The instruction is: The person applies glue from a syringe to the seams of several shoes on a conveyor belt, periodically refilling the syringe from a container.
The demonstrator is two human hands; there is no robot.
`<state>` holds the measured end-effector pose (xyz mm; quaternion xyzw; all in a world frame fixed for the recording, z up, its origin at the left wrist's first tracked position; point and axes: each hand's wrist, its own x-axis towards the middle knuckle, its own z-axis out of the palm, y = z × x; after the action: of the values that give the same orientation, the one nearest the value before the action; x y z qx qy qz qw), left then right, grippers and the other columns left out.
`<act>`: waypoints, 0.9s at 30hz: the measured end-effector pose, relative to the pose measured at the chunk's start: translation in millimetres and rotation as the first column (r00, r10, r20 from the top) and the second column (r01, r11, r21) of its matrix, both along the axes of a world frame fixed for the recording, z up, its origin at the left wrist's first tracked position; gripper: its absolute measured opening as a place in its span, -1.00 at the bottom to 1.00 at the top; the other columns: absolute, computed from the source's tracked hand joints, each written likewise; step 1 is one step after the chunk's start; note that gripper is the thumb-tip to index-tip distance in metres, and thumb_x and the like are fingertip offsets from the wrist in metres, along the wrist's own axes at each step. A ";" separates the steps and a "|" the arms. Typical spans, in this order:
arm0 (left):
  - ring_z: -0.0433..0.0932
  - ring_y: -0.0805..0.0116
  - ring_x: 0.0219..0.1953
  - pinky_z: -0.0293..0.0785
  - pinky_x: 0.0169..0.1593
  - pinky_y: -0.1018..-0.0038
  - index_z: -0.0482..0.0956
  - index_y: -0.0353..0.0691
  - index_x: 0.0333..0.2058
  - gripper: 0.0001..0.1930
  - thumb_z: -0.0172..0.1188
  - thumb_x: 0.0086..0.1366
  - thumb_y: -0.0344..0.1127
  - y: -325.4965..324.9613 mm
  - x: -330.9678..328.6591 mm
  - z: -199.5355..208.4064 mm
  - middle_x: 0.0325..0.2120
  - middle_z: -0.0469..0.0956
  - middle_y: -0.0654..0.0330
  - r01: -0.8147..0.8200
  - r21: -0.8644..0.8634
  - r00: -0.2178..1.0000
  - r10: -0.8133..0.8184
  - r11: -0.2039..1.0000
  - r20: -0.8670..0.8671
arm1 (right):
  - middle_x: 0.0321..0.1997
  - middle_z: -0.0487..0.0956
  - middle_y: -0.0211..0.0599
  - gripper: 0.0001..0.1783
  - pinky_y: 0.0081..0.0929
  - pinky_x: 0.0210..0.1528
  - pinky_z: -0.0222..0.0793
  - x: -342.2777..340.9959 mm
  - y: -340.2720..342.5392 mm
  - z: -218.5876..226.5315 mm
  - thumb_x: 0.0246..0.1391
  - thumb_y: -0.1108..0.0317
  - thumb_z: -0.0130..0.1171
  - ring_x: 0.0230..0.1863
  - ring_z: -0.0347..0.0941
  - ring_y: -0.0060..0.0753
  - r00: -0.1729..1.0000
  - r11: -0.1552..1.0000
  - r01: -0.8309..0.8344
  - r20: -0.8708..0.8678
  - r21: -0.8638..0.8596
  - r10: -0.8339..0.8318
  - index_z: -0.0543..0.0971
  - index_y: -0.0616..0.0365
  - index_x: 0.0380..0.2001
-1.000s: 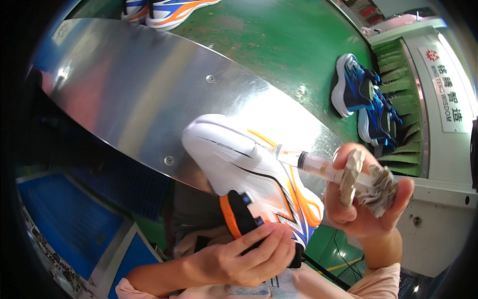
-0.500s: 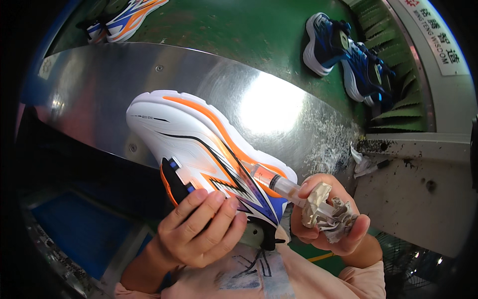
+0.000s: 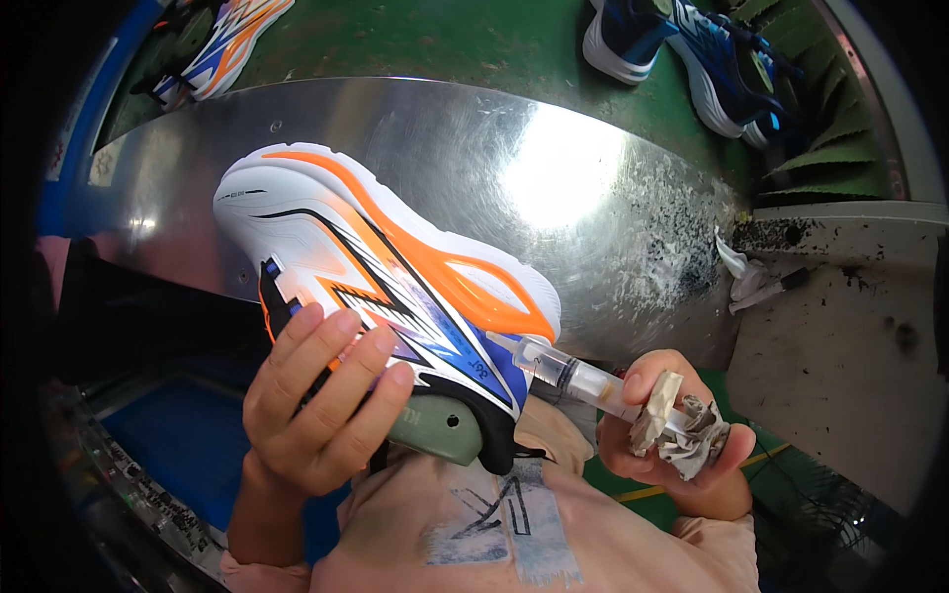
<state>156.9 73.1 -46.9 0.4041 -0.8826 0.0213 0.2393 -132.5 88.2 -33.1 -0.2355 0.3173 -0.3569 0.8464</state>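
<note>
My left hand point(image 3: 331, 405) grips a white, orange and blue running shoe point(image 3: 395, 267) by its upper near the laces. The shoe is tipped on its side, toe pointing to the far left, with the edge of its white and orange sole facing away from me. A green shoe last point(image 3: 440, 430) shows in its opening. My right hand point(image 3: 672, 415) is closed around a clear plastic syringe point(image 3: 583, 381) whose plunger end is wrapped in crumpled tape. The syringe tip is at the blue heel area, beside the sole edge; whether it touches is hard to tell.
A metal ledge point(image 3: 395, 119) curves in front of me, glue-marked at its right. Beyond it, a green belt point(image 3: 445, 44) carries blue shoes point(image 3: 707, 69) at right and white-orange shoes point(image 3: 232, 44) at left. A marker-like tube with tissue point(image 3: 756, 282) lies on the right-hand panel.
The shoe has moved left and turned, showing more of its sole edge and the green last. The syringe tip has shifted from the shoe's midside to near its heel.
</note>
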 end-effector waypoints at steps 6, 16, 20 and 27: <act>0.53 0.12 -0.03 0.49 0.08 0.15 0.54 -0.14 -0.21 -0.77 0.25 0.11 -0.40 -7.2 -9.0 8.3 -0.15 0.58 0.15 -0.024 0.043 0.999 0.022 0.999 0.048 | -0.40 0.40 -0.32 0.19 -0.71 -0.49 0.11 -15.5 -2.8 -16.5 -0.27 -0.56 0.08 -0.49 0.25 -0.66 1.000 0.999 0.025 0.013 -0.037 -0.025 0.20 0.41 0.06; 0.51 -0.01 -0.01 0.42 0.11 0.09 0.55 -0.28 -0.16 -0.65 0.20 0.02 -0.37 -21.8 -18.4 19.7 -0.14 0.58 0.03 0.024 0.093 0.992 -0.035 0.995 0.123 | -0.38 0.38 -0.34 0.16 -0.70 -0.47 0.10 -32.9 4.2 -44.2 -0.22 -0.49 0.14 -0.49 0.21 -0.67 0.985 0.997 0.070 0.161 -0.021 -0.066 0.19 0.41 0.09; 0.52 -0.03 -0.02 0.42 0.11 0.10 0.54 -0.31 -0.14 -0.61 0.25 0.00 -0.32 -31.7 -23.0 26.9 -0.14 0.58 0.00 0.028 0.113 0.982 -0.048 0.993 0.180 | -0.32 0.36 -0.33 0.15 -0.64 -0.38 0.14 -33.7 9.5 -47.4 -0.19 -0.46 0.16 -0.42 0.21 -0.64 0.976 0.994 0.112 0.188 0.007 -0.111 0.17 0.40 0.12; 0.54 -0.07 -0.05 0.42 0.09 0.11 0.53 -0.36 -0.12 -0.47 0.35 -0.16 -0.33 -80.3 -35.8 39.4 -0.14 0.55 -0.06 0.180 0.222 0.956 -0.223 0.958 0.191 | -0.33 0.34 -0.32 0.07 -0.66 -0.37 0.11 -23.4 14.1 -59.5 -0.10 -0.48 0.05 -0.40 0.18 -0.63 0.933 0.964 0.266 0.257 -0.028 -0.250 0.16 0.29 0.15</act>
<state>121.2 -7.2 -7.5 0.3291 -0.9375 -0.0496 0.1013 -155.9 102.2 -92.6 -0.1710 0.2243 -0.5015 0.8179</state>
